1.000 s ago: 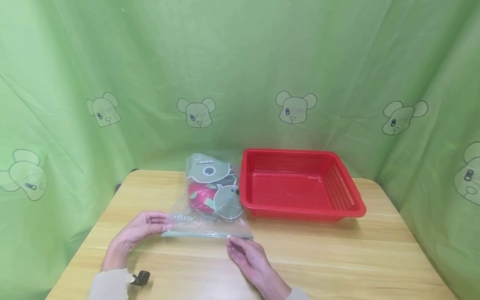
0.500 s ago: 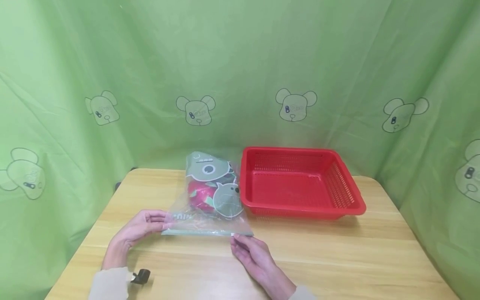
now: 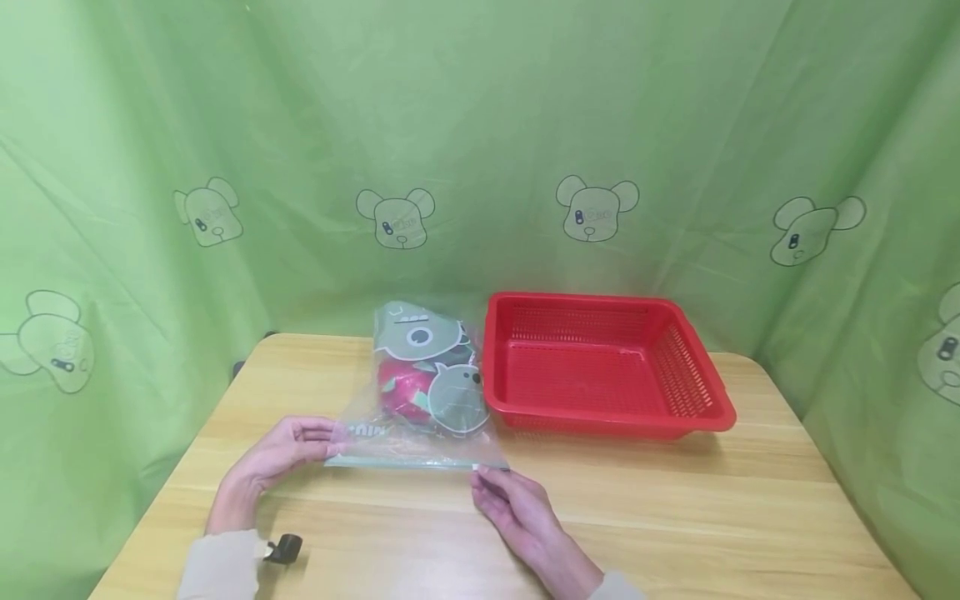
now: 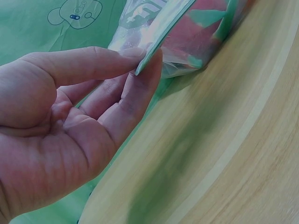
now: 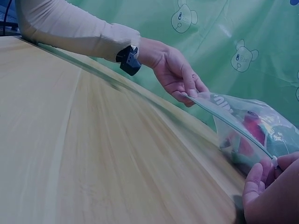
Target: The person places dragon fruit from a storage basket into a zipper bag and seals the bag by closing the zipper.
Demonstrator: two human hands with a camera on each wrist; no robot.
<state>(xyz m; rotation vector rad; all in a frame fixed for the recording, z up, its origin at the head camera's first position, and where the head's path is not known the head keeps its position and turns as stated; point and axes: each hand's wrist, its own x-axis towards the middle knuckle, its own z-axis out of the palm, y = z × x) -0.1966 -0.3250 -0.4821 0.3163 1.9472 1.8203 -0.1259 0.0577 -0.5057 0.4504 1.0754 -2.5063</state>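
Observation:
A clear zip bag point(image 3: 420, 446) with grey-green animal prints lies on the table, its zip edge facing me. Inside shows a pinkish-red thing with green patches point(image 3: 401, 390), partly covered by the prints. At the bag's left corner my left hand point(image 3: 288, 450) pinches the zip edge between thumb and fingers, as the left wrist view point(image 4: 88, 93) confirms. Near the right end of the zip, my right hand point(image 3: 525, 517) pinches the small white slider point(image 5: 274, 162). In the right wrist view the zip edge runs taut between both hands, raised off the table.
A red plastic basket point(image 3: 607, 421) with perforated sides stands right of the bag, its rim close to it. Behind the wooden table point(image 3: 675, 517) hangs a green curtain point(image 3: 480, 125) with bear-head prints. A small black device point(image 3: 285, 548) sits at my left sleeve.
My right hand has moved rightward along the zip edge with the white slider, nearly to the right corner. The left hand keeps its grip on the left corner.

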